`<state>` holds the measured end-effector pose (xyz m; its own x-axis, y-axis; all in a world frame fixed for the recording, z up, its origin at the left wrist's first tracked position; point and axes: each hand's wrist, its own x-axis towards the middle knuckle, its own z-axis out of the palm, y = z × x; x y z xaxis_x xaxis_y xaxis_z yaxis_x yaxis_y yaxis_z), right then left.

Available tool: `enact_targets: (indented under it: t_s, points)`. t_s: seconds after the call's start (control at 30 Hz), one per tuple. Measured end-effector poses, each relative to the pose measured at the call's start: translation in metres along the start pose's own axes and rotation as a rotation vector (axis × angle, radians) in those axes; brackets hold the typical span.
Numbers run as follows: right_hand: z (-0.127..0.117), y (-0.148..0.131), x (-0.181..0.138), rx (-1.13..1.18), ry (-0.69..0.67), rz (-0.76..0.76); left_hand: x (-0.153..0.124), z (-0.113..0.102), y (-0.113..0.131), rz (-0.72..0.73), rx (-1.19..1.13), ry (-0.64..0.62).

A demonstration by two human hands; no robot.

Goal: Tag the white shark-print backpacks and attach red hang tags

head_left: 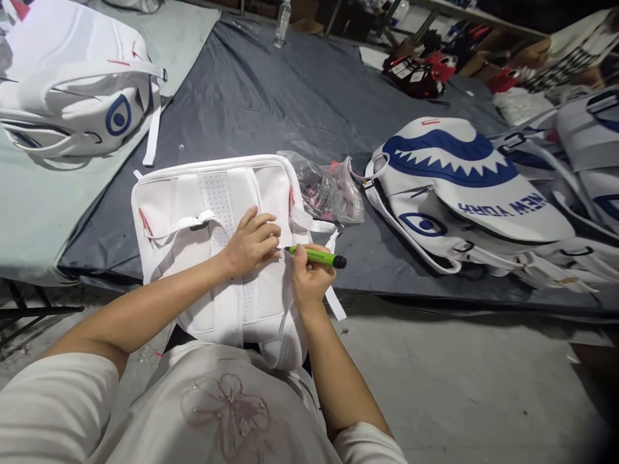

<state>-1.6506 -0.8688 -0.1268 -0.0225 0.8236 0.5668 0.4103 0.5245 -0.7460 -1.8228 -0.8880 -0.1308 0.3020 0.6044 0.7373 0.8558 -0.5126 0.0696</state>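
Observation:
A white backpack (193, 187) lies with its strap side up at the table's near edge, its lower part close to my body. Bent over its back panel, my left hand (254, 241) presses the fabric, with the fingers nearest the pen closed on it; the fingertip contact is partly hidden. In my right hand (312, 277) is a green marker pen (314, 256) with a black end. Its narrow tip points left and meets the panel right beside my left fingertips. White shoulder straps with black buckles lie across the backpack.
A clear plastic bag (333, 193) with reddish contents touches the backpack's right side. More white-and-blue backpacks (435, 180) lie to the right, and another backpack (82, 84) stands at left. A bottle (282, 24) is at the back of the dark-covered table (271, 96). A person's arm shows far right.

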Motion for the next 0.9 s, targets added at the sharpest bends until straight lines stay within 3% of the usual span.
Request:
enact_targets:
  t_s: [0.3,0.9]
  points:
    - [-0.001,-0.008,0.015,-0.204,-0.091,-0.028,0.000,0.000,0.002,0.026,0.033,0.066]
    - [0.002,-0.012,0.022,-0.146,-0.097,0.159,-0.001,-0.004,0.006,0.031,0.028,0.097]
